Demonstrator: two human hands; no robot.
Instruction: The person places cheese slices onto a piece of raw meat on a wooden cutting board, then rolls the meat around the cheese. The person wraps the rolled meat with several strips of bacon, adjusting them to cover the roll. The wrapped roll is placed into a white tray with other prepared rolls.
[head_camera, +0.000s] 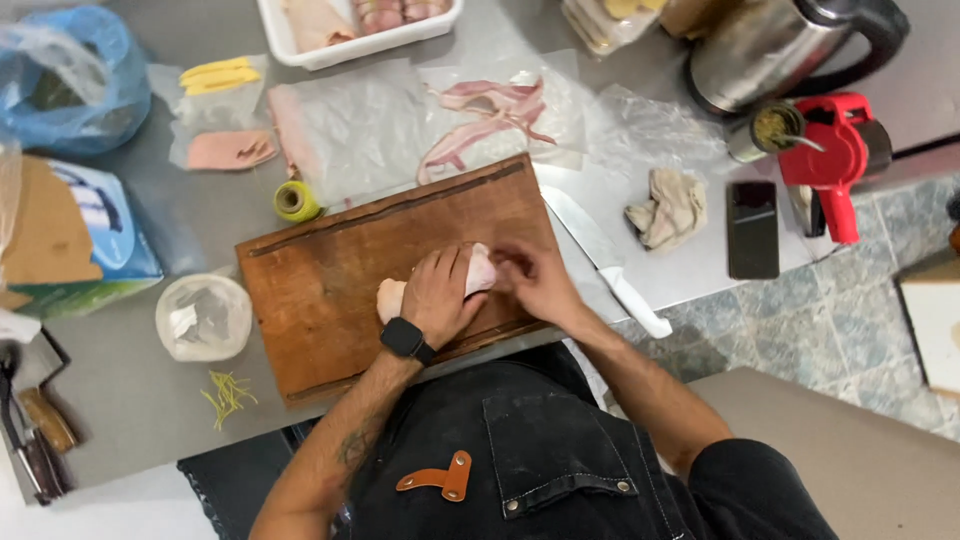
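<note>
I looked down on a wooden cutting board that sat on a steel counter. A pale piece of raw meat, rolled or folded, lay near the board's near-right edge. My left hand, with a black smartwatch on its wrist, lay over the middle of the meat, its fingers curled together and pressing down on it. My right hand met the meat's right end; its fingers were bunched there, though blur kept me from telling whether they pinched the meat or something thin at its tip.

Just right of the board lay a chef's knife with a white handle, its blade pointing far-left. A spool of yellow-green twine stood at the board's far-left corner, and short yellow twine offcuts lay on the counter to the near left. Beyond the board, bacon strips rested on a clear plastic sheet. A white tray held more meat at the far edge. To the right were a crumpled cloth, a dark phone and a metal kettle. A bundled clear bag lay left of the board.
</note>
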